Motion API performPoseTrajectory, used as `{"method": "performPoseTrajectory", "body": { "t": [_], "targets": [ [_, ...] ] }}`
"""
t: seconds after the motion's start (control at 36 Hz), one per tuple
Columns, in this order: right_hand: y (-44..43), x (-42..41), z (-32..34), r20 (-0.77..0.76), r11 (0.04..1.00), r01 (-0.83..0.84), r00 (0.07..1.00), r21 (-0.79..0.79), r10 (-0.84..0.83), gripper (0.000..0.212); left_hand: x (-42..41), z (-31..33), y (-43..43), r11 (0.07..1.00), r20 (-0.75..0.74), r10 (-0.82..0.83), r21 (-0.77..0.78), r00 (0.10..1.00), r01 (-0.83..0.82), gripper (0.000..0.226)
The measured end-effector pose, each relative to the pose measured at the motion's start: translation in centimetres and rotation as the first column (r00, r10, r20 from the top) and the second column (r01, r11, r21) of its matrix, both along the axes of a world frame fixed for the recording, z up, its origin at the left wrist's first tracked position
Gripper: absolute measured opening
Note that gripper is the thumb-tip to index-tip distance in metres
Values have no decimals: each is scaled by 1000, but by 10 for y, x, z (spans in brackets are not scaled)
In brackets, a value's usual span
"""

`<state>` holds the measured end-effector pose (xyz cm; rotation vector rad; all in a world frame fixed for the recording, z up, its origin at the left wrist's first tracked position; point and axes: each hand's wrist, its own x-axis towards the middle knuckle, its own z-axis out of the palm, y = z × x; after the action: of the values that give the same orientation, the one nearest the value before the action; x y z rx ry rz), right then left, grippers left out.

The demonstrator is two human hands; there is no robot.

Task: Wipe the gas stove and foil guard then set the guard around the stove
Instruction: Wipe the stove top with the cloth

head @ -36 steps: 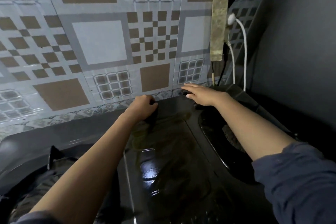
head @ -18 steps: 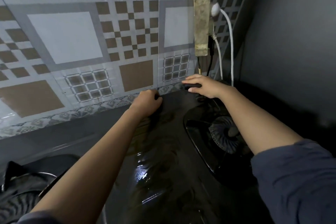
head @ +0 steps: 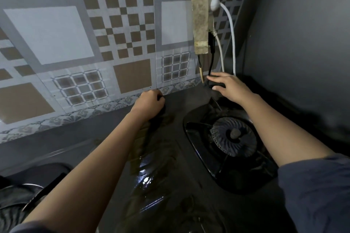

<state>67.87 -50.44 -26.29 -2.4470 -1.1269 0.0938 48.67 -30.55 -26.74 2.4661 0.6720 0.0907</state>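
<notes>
Stove-wiping seems in hand: the left hand (head: 149, 105) fists what looks like a dark cloth (head: 154, 125) at the glossy black gas stove's (head: 166, 185) rear edge, the right hand (head: 230, 86) rests spread on its rear corner, and next comes a forward sweep.

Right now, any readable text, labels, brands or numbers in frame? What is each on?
None readable.
Gas stove: no print visible on its top.
Wall tiles: patterns only, no words.
Power strip: grimy, no legible marking.
</notes>
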Motion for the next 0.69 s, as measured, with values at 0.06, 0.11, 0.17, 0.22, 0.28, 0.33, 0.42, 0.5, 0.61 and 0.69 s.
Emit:
{"method": "performPoseTrajectory", "body": {
  "t": [0.06,0.11,0.17,0.22,0.28,0.33,0.42,0.5,0.61,0.69],
  "targets": [
    [0,-1,-1,-12,997,75,997,-7,-75,45,0,0,1,1000,-1,-5,-7,1000,5,28],
    [1,-4,-3,-27,985,173,985,0,-173,45,-2,0,2,1000,-4,-17,-13,1000,17,29],
    [4,-8,-4,-20,968,252,968,-9,-252,44,-4,1,3,999,-13,-32,-8,999,32,31],
    [7,-13,-6,7,951,307,952,-50,-307,44,-8,2,4,999,-27,-40,3,999,40,34],
    [10,-15,-6,14,936,340,940,-94,-340,48,-14,4,7,999,-37,-43,5,998,43,35],
    [13,-17,-4,-14,927,355,933,-125,-359,51,-20,5,11,999,-53,-44,8,998,45,35],
    [15,-21,1,-63,931,344,933,-124,-353,51,-31,5,18,1000,-81,-26,11,996,27,35],
    [19,-27,4,-85,956,279,954,-91,-287,49,-44,5,27,1000,-102,10,28,995,-7,35],
    [28,-38,10,-202,984,170,963,-48,-177,47,-62,5,38,998,-121,51,29,991,-48,36],
    [37,-47,19,-269,995,64,960,-71,-81,46,-76,6,45,997,-131,80,31,988,-77,35]
  ]
}}
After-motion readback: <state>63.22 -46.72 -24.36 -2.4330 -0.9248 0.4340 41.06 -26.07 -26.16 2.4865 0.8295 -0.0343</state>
